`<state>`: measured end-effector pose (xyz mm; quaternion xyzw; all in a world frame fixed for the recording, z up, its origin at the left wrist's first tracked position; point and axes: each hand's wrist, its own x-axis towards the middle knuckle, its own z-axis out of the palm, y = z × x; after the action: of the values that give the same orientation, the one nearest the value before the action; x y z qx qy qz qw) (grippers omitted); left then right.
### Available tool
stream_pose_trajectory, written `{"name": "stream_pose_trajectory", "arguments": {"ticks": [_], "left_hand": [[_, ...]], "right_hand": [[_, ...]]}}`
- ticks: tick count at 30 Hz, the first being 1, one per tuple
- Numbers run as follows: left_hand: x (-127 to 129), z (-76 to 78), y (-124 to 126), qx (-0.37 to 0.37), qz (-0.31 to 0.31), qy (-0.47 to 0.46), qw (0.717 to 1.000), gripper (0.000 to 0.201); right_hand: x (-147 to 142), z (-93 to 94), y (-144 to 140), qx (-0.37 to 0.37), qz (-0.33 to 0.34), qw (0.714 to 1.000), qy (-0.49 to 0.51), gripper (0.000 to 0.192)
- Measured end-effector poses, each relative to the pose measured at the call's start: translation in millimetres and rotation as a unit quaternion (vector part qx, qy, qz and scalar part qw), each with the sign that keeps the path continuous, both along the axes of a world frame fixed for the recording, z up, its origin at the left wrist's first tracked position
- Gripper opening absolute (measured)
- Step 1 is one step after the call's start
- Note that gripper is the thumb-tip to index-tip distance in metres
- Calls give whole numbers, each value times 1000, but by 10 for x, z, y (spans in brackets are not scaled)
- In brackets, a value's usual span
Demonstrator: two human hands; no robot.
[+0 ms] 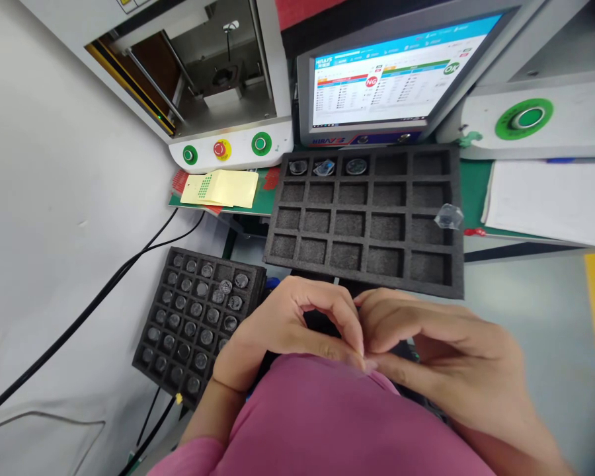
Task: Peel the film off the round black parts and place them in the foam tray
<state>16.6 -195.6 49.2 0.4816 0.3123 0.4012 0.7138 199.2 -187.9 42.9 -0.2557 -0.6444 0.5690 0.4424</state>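
Working below the large foam tray (367,218), beside the small full tray (198,317), I keep my left hand (282,330) and right hand (426,344) close, fingers (352,327) pinched together; any part they hold is hidden.

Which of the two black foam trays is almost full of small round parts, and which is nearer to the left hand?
The smaller black foam tray at lower left is both: nearly every cell holds a part, beside the left hand. The larger black foam tray holds only a few.
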Motion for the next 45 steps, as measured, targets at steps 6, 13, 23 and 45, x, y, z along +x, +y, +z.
{"name": "stream_pose_trajectory", "arguments": {"ticks": [6,13,23,45], "left_hand": [[11,34,-45,-28,10,1,1000,15],[-36,8,12,-10,-27,3,1000,15],[-65,-2,3,-46,-65,22,997,10],[63,62,-142,90,130,71,985,13]], "right_hand": [[6,-22,-26,-1,-2,1000,-5,9],[20,-38,-24,-2,7,1000,-19,8],[34,-2,-17,-5,19,999,-32,11],[39,4,-206,43,-98,993,-50,23]]}}
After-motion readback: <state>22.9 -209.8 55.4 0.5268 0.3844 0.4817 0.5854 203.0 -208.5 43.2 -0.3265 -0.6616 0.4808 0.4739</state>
